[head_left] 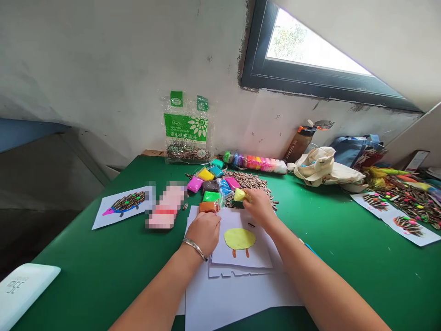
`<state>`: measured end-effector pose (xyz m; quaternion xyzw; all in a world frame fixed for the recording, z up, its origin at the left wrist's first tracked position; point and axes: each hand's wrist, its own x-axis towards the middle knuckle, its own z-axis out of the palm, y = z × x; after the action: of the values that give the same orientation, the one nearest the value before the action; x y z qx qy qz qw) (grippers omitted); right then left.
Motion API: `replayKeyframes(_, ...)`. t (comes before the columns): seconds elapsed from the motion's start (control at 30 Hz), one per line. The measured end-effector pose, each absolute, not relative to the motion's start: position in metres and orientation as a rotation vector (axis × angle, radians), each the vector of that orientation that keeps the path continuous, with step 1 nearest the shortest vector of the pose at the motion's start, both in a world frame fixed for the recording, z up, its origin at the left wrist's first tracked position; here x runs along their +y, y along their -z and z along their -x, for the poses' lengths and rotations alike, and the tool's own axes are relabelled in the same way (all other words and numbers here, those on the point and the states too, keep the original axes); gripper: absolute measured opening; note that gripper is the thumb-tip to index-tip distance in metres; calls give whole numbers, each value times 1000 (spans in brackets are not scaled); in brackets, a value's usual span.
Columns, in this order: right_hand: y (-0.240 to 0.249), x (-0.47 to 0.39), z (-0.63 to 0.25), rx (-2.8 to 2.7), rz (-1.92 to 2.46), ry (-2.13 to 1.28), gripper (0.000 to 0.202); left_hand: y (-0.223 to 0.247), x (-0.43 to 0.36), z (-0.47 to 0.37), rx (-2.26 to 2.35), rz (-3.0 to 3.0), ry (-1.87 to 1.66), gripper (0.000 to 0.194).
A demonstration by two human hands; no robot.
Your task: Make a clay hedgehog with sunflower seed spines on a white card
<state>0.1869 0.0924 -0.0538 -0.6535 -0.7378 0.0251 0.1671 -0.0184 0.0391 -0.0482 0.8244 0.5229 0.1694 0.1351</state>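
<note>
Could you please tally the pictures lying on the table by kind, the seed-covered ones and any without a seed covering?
Seed-covered pictures: 3 (one at left, two at right)
Yellow oval with two legs, no seed covering: 1
Total in view: 4

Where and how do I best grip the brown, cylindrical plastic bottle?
Probably mid-body, below the lid, coming from the upper left: the bottle leans right, leaving that rounded side exposed, while the cream cloth bag crowds its lower right.
</note>
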Motion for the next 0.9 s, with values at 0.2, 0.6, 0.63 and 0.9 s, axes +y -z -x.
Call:
replayKeyframes(0.2, 55, 90, -194, -2076, 1866, -132, 31, 48, 39, 18, 1515, -2391, -504, 26)
replayKeyframes(0.6, 40, 121, -189, -2042, 1827, -184, 26, 51, 41, 18, 1520, -2379, -517, 25)
replayKeyframes(0.63, 40, 126, -188, -2046, 1838, -180, 25, 50, 40, 18, 1519, -2380, -516, 25)
replayKeyframes(0.9, 42, 131, -164, -2117, 1788, -160, 24, 49, 39, 18, 1520, -2389, -497, 26)
